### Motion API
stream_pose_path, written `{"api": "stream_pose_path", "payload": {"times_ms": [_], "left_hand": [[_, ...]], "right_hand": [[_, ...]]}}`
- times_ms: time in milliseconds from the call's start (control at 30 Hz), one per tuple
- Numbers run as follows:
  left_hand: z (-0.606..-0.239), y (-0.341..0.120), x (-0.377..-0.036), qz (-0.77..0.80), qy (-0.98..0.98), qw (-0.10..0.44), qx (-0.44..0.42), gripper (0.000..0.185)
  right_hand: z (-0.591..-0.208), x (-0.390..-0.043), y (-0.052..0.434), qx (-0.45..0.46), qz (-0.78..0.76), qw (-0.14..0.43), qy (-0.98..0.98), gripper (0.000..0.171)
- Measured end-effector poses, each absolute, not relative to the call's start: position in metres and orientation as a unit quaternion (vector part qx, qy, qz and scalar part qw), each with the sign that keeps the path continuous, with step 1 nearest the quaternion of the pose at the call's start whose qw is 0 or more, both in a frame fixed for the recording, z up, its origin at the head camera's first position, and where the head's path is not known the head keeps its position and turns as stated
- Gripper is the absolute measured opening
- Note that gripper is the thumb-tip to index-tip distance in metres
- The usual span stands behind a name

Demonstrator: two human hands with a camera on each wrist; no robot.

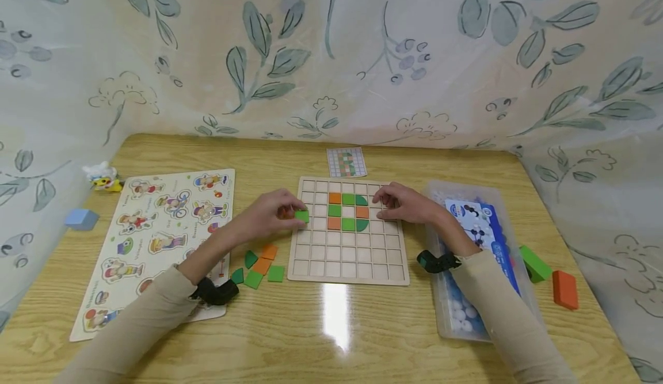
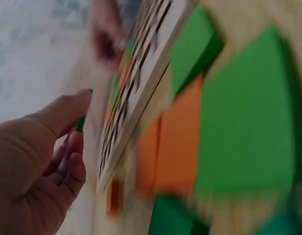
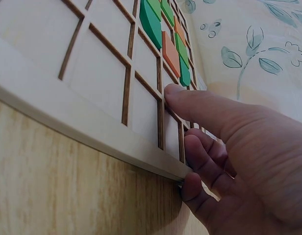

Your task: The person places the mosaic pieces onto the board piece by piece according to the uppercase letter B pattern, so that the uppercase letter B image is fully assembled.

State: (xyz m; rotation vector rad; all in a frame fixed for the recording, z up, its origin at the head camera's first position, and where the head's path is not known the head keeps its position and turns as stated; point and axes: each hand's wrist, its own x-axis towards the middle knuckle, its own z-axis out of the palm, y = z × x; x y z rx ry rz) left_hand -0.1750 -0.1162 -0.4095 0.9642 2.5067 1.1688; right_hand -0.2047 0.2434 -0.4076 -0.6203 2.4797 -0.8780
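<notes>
While both forearms reach forward over the counter (image 1: 331, 338), the left hand (image 1: 269, 214) is curled, pinching a green tile (image 1: 302, 216) between thumb and fingertips at the left edge of the grid board (image 1: 348, 257), level with the board's third row. The left wrist view is blurred but shows the thumb extended and the other fingers folded toward the palm. The right hand (image 1: 406, 202) lies palm down on the board's upper right part, fingers loosely bent and holding nothing; the right wrist view shows its thumb (image 3: 200, 105) pressed on the board surface and the remaining fingers curled against the board's outer edge. Orange and green tiles already fill cells in the board's upper middle. Loose tiles (image 1: 261, 266) lie on the counter beside the left forearm.
</notes>
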Motion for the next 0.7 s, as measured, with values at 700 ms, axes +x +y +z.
{"api": "stream_pose_path", "payload": {"times_ms": [700], "left_hand": [[-0.407,-0.051,-0.150,0.270,0.872,0.114,0.393,0.021]], "right_hand": [[-0.408,-0.205,0.245,-0.233,-0.323,0.214,0.892,0.028]]}}
